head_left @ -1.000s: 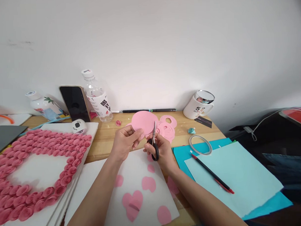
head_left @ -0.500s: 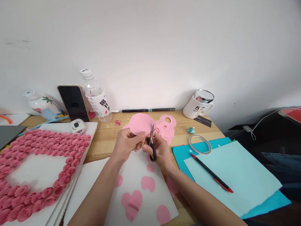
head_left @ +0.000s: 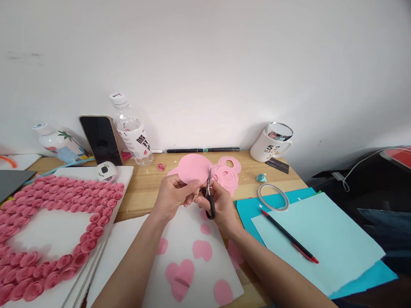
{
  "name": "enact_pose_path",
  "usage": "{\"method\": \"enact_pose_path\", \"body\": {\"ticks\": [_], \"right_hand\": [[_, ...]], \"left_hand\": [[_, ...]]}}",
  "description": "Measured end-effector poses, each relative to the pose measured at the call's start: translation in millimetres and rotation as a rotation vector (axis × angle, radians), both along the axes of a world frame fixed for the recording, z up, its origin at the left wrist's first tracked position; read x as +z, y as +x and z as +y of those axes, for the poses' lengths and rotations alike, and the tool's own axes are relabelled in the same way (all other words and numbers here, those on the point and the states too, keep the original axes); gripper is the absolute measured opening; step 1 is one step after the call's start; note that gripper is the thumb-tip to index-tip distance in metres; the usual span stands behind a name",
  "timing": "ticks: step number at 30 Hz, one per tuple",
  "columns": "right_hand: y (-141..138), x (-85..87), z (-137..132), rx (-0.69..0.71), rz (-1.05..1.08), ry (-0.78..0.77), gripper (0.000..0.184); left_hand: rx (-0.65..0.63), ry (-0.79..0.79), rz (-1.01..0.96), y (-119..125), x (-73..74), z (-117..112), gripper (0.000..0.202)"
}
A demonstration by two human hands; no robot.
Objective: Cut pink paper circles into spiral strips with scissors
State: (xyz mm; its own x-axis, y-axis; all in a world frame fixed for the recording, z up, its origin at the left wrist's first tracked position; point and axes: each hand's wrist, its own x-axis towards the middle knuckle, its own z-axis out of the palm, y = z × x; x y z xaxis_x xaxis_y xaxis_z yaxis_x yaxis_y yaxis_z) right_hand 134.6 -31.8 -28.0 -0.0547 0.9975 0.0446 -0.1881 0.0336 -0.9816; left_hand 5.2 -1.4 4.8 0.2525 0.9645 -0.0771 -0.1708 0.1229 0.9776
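Above the far edge of the large white paper sheet (head_left: 200,300), the left hand (head_left: 173,195) grips a smooth pink paper disc (head_left: 194,168) by its near edge, thumb on the upper face. The right hand (head_left: 219,203) grips a pair of small scissors with black handles and metal blades (head_left: 211,201) beyond the same far edge. The blades point away from the white sheet and lie at the right edge of the disc; whether they touch the paper cannot be determined.

Flat pink paper shapes, including a heart-shaped piece (head_left: 181,274) and a round piece (head_left: 223,292), lie on the white sheet. Beyond its far edge, a pile of pink paper pieces with cut-out holes (head_left: 228,174) lies on the light wooden surface (head_left: 142,187), just past the right hand.

Left of the white sheet, a white board carries rows of rolled pink paper roses (head_left: 89,245). Beyond the sheet to the left, a clear plastic bottle with a white cap and label (head_left: 135,140) stands beside a dark-screened phone (head_left: 101,139). Beyond it to the right stands a white mug with a shiny lid (head_left: 269,145). Right of the white sheet, a black pen with red ends (head_left: 285,232) rests on a pale blue paper sheet (head_left: 323,251), which overlaps a bright blue one (head_left: 243,211).
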Motion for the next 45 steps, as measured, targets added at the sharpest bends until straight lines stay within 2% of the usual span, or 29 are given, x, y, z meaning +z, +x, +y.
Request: {"method": "enact_pose_path", "body": {"ticks": [9,17,24,30,45], "right_hand": [[0,1.2,0,-0.008,-0.014,-0.022,0.032],[-1,1.1,-2,-0.006,-0.029,-0.056,0.03],[-2,-2.3,-1,0.013,-0.016,-0.025,0.036],[2,4.8,2,0.013,-0.022,0.043,0.039],[2,5.8,0,0.033,-0.034,-0.005,0.042]], "left_hand": [[-0.01,0.017,0.009,-3,-3.4,1,0.021],[0.012,0.0,-0.052,-2,4.2,0,0.024],[0.065,-0.031,-0.021,-1,4.6,-1,0.027],[0.058,-0.027,0.021,-2,5.5,-1,0.025],[0.073,-0.034,0.002,-3,6.2,0,0.027]]}}
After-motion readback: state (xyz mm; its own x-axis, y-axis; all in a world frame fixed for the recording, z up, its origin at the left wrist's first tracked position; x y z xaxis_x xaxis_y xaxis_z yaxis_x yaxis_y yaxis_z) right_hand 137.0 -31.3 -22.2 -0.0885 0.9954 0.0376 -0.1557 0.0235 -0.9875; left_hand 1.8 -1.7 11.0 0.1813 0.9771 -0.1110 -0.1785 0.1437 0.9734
